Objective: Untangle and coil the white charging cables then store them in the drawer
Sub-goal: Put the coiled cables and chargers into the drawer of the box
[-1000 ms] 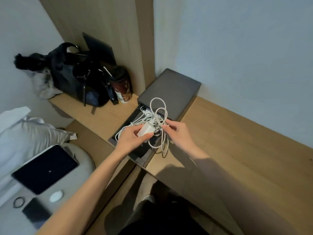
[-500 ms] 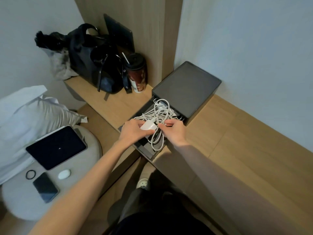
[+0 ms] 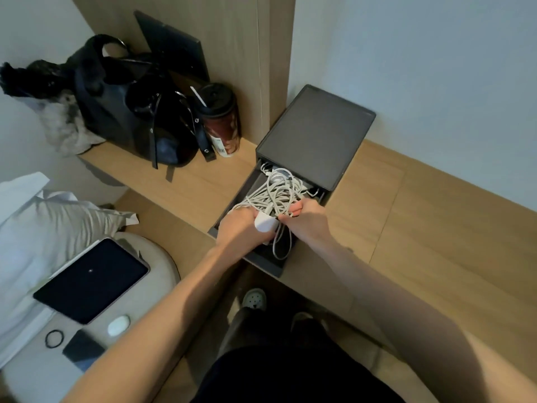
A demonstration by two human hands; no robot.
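Observation:
A bundle of white charging cables [image 3: 274, 193] with a white plug adapter [image 3: 265, 223] sits low inside the open drawer [image 3: 263, 261] of a dark grey box [image 3: 315, 135] on the wooden desk. My left hand [image 3: 239, 226] grips the adapter and the cables at the bundle's left side. My right hand [image 3: 308, 218] holds the bundle from the right, fingers pinched on the cables. A loop of cable hangs down between my hands into the drawer.
A black handbag [image 3: 130, 112] and a dark tumbler with a straw [image 3: 220, 120] stand on the shelf to the left of the box. Lower left, a round stool [image 3: 151, 251] carries a tablet [image 3: 90, 279], a phone, a white earbud case and a hair tie.
Both hands have lowered the cable bundle from above the drawer down into it. The tall loops that stood up have dropped, and the view has shifted.

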